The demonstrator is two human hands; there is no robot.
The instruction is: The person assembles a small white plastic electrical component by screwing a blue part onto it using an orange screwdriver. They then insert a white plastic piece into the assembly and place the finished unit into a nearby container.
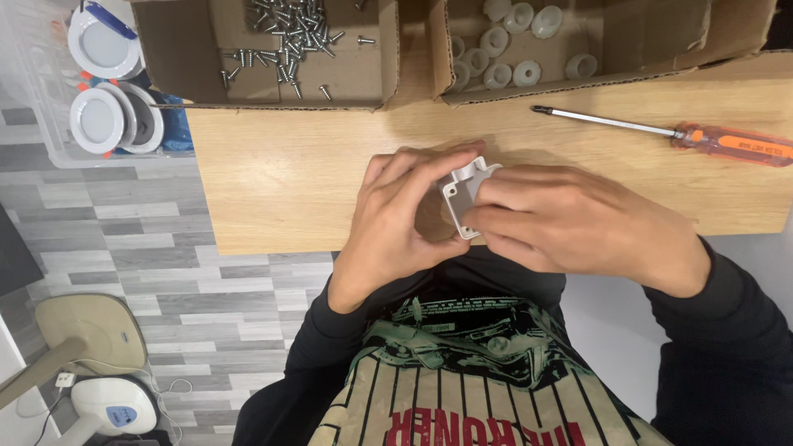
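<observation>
Both hands curled around white plastic box above surface: left hand cups it, right hand pinches its side.

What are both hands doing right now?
Left hand: closed on the small white plastic housing, fingers curled over its top.
Right hand: closed on the same housing, gripping its right side.

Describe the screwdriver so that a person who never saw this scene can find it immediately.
Start at the wooden table, whose far edge carries two open cardboard boxes. The screwdriver lies flat on the wood in front of the box of white plastic rings, beyond the right hand. It is the only long tool: a thin metal shaft and a clear orange handle.
</observation>
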